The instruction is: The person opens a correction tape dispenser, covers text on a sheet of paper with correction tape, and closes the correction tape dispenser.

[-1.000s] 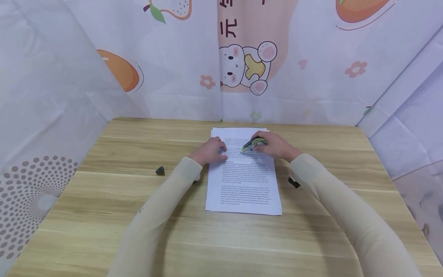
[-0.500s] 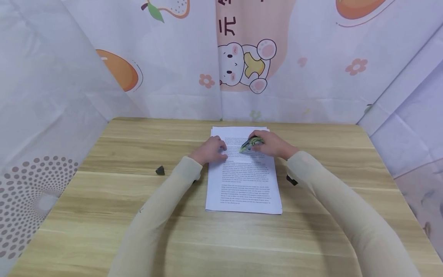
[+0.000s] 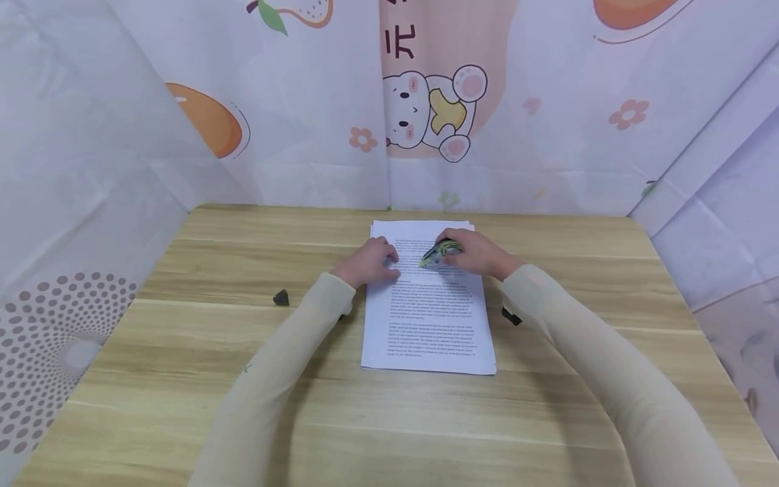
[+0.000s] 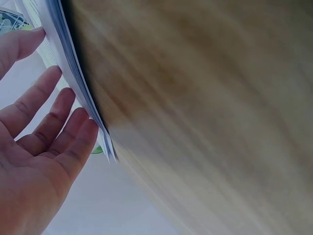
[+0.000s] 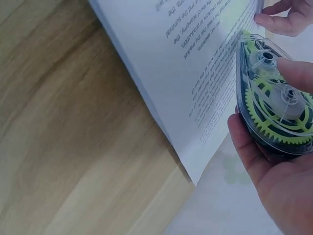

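A stack of printed paper lies on the wooden table, its sheet edges showing in the left wrist view. My right hand holds a correction tape between thumb and fingers; its clear case shows yellow-green gears. The tape's tip points left, right at the printed lines in the upper part of the top sheet. My left hand rests on the left side of the stack, fingers spread and loosely bent, fingertips against the paper near its edge. Nothing is held in it.
The wooden table extends around the paper on all sides. A small dark object sits to the left of the left forearm. A patterned curtain hangs behind the table's far edge and along both sides.
My right hand has slid slightly left over the top sheet with the correction tape. The left hand stays in place on the paper.
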### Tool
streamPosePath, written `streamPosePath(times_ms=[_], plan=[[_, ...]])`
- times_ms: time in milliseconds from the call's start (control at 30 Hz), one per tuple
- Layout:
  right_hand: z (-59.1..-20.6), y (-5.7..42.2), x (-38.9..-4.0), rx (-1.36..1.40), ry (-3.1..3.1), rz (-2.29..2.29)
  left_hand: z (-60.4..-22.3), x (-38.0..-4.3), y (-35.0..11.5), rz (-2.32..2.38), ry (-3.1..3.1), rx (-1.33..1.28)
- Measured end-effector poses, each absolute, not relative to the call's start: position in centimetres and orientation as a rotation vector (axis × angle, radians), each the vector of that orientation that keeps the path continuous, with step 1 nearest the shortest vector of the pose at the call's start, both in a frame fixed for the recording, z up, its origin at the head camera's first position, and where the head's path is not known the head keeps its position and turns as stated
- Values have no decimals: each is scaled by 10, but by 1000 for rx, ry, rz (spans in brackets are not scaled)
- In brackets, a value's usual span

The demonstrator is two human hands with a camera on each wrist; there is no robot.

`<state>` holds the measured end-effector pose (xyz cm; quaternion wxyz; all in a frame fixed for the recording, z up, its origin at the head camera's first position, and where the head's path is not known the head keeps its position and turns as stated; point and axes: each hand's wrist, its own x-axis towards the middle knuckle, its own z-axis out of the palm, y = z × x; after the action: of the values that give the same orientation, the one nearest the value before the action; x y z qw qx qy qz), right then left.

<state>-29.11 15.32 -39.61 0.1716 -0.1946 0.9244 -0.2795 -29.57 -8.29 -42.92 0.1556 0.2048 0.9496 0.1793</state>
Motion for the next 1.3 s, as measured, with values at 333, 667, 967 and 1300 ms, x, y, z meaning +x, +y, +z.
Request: streamPosePath(times_ms=[333,667,967,1300], plan=[[-395,149,-294,-646,2659,-711,-428,-295,-83,510,2712,589],[-385,143,-298,-719,2651,-549,-429,-297,-84,521,2708,594],[-380,139,-304,-748,2637,-466,-428,-296,-84,522,2719,596],[-378,139,-306,-772,2623,-421,-428,-294,-83,529,2716,585]])
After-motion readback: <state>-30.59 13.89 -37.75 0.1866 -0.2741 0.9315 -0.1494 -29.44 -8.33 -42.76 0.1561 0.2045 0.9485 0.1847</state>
